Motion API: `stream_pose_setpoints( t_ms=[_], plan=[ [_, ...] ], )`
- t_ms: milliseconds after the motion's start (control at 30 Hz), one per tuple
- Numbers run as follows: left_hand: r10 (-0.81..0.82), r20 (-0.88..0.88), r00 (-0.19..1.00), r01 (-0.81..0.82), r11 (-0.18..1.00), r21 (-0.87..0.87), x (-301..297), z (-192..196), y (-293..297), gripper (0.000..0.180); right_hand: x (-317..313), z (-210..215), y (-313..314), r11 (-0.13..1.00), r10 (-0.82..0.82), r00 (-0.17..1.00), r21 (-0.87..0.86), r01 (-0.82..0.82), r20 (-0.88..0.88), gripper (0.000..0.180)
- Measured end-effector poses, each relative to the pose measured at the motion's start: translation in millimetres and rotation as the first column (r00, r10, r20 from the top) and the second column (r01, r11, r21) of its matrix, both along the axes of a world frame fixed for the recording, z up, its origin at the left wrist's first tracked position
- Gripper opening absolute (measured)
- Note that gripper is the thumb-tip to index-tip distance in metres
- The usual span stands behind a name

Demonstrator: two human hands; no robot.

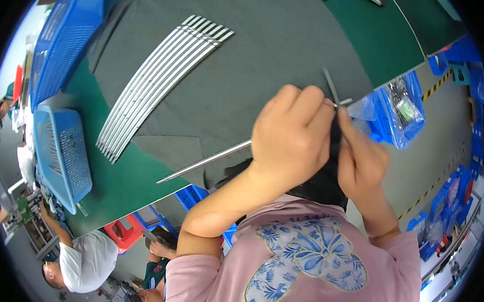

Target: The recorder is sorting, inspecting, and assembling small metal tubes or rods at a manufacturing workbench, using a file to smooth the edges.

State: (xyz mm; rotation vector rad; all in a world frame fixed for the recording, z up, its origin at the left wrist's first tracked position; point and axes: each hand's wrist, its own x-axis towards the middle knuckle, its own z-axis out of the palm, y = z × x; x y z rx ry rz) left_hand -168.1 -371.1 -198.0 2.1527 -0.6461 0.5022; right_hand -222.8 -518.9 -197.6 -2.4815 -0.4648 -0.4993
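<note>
At centre right, the left hand [292, 135] is curling around a long metal rod [207, 160] while the right hand [361, 156] is pinching its hidden end. A blue basket [64, 153] at left is holding barely discernible parts; metal strips [158, 82] are lying upper left.

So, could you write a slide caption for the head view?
Both hands, left hand and right hand, grip a thin metal rod over dark cloth.

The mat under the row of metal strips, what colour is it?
Dark grey mat, lying on a green table; seen in the head view.
</note>
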Motion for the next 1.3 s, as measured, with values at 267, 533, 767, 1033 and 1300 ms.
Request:
stream_pose_setpoints(
  t_ms=[267,533,767,1033,1300],
  plan=[
    [-0.002,0.010,1.000,0.002,0.998,0.055,1,2,6,0.016,-14,2,-2,0.998,-0.034,0.996,-0.049,0.030,-0.086,0.056],
    [0.017,0.062,0.998,-0.020,0.999,0.050,3,2,3,0.015,-36,11,-9,0.992,-0.056,0.983,-0.123,0.035,-0.172,0.056],
    [0.008,0.067,0.998,-0.011,0.998,0.054,2,0,6,0.015,-14,32,-2,0.984,-0.011,0.979,-0.179,-0.027,-0.204,0.051],
    [-0.006,0.079,0.997,0.004,1.000,0.030,6,2,7,0.013,-6,22,6,0.992,-0.025,0.993,-0.126,0.010,-0.112,0.050],
    [-0.028,0.042,0.999,0.025,0.998,0.064,4,6,9,0.013,0,-9,11,0.997,-0.071,0.996,-0.021,0.073,0.062,0.053]
  ],
)
